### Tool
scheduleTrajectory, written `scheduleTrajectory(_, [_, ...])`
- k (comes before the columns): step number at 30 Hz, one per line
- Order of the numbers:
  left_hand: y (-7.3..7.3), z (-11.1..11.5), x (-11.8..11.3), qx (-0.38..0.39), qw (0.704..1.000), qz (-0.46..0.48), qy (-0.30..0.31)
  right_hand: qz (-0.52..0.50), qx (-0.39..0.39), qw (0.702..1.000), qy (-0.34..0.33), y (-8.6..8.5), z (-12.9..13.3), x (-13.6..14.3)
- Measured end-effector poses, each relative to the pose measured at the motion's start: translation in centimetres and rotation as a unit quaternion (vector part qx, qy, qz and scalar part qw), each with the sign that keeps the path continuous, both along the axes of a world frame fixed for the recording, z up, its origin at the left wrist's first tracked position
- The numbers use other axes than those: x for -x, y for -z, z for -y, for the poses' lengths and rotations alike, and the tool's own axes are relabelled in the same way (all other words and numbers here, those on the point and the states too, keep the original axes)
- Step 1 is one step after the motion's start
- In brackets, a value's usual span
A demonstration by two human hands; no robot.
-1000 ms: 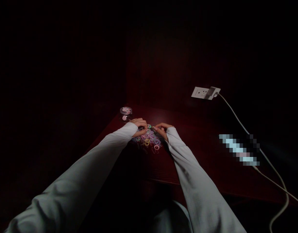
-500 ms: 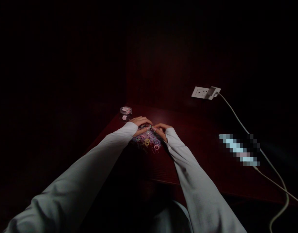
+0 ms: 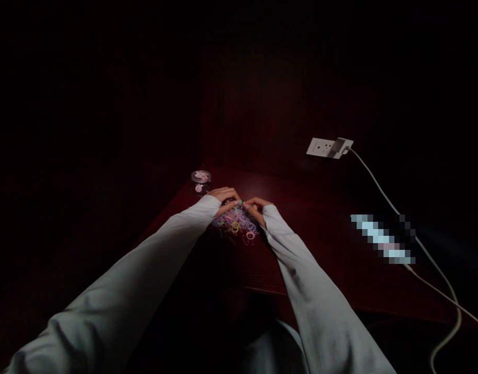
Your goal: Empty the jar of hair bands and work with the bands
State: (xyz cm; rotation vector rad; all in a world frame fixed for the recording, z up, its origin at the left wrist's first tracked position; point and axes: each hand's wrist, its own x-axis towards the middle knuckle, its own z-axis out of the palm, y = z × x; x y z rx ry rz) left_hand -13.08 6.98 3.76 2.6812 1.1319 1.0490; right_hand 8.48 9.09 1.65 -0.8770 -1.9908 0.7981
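Note:
My left hand (image 3: 225, 199) is closed in a pinch, with a small green ring-like piece (image 3: 240, 202) at its fingertips. Close beside it, my right hand (image 3: 258, 204) has thumb and forefinger pressed together; what lies between them is too small to make out. Under and in front of both hands spreads a pile of small coloured bands (image 3: 239, 217), mostly purple and pink. At its near edge lie a yellow ring (image 3: 235, 227) and a pink ring (image 3: 250, 236), with thin wire-like loops around them.
A clear round container (image 3: 201, 177) with pinkish contents stands beyond my left hand on the dark red table (image 3: 309, 234). To the right lies a blurred-out bright device (image 3: 381, 239) with a cable (image 3: 433, 284). A white wall socket (image 3: 321, 147) holds a plugged-in charger (image 3: 342, 147).
My fingertips have drawn slightly apart, and the green piece shows more clearly at my left fingers. The pile looks nearly the same.

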Motion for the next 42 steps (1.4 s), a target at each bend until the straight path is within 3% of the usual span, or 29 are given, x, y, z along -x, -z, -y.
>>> scheduleTrajectory(9, [-0.09,0.07,-0.05,0.005,1.0,0.004,0.01,0.003,-0.004,1.0,-0.022,0.08,0.44,0.36])
scheduleTrajectory(42, [0.08,0.06,-0.1,0.013,1.0,-0.006,-0.016,0.025,-0.03,0.999,0.002,-0.18,0.18,-0.03])
